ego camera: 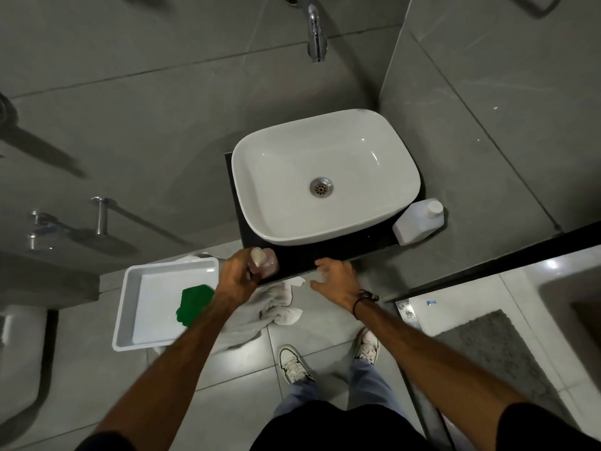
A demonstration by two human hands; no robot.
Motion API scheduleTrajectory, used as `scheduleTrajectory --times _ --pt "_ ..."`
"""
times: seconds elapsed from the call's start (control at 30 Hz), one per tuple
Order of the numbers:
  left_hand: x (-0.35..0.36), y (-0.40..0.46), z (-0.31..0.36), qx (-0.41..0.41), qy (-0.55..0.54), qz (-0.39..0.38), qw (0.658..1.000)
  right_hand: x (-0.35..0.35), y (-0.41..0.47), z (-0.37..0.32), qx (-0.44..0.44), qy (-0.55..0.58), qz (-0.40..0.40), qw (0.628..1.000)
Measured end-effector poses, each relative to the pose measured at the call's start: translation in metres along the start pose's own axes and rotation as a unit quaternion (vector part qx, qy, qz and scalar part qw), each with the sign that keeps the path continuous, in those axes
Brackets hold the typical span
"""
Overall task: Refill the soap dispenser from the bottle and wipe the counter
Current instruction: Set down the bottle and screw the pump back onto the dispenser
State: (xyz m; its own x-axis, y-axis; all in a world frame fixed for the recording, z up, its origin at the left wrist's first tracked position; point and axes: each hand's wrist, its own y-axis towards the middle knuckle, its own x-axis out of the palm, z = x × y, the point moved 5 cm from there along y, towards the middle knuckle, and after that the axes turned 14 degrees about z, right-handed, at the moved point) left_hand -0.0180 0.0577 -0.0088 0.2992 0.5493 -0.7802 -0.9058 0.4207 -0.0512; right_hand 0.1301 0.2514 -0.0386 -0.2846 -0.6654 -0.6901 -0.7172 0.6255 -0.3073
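Left hand [235, 276] wraps the soap dispenser [263, 262] at the counter [325, 252] edge; right hand [335, 279] spread, empty; bottle [418, 221] right of the sink [325, 177].

The left hand [239, 276] hides much of the blurred soap dispenser [265, 263].

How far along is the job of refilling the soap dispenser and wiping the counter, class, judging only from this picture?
Done: nothing visible. The refill bottle stands capped on the counter, right of the sink. In hand: the left hand grips the soap dispenser at the counter's front edge; the right hand hovers open. Left: pouring and wiping; the green cloth lies in the tray.
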Motion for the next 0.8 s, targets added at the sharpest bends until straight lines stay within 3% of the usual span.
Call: scheduleTrajectory --times 0.17,0.33,0.43,0.67,0.8 --pt "0.007 0.001 -0.003 0.004 -0.013 0.017 1.000 -0.059 0.001 0.068 0.123 0.029 0.111 0.986" --pt "0.012 -0.003 -0.007 -0.016 -0.066 0.048 0.997 -0.137 0.005 0.122 0.238 0.071 0.301 0.921" --pt "0.018 -0.003 -0.012 -0.047 -0.062 0.062 0.995 -0.172 0.022 0.119 0.188 0.071 0.353 0.914" --pt "0.036 -0.017 -0.020 -0.157 -0.053 0.104 0.981 -0.193 0.054 0.113 0.089 0.096 0.315 0.940" --pt "0.047 -0.057 -0.018 -0.278 -0.056 0.169 0.944 -0.187 0.045 0.113 -0.004 0.074 0.282 0.956"
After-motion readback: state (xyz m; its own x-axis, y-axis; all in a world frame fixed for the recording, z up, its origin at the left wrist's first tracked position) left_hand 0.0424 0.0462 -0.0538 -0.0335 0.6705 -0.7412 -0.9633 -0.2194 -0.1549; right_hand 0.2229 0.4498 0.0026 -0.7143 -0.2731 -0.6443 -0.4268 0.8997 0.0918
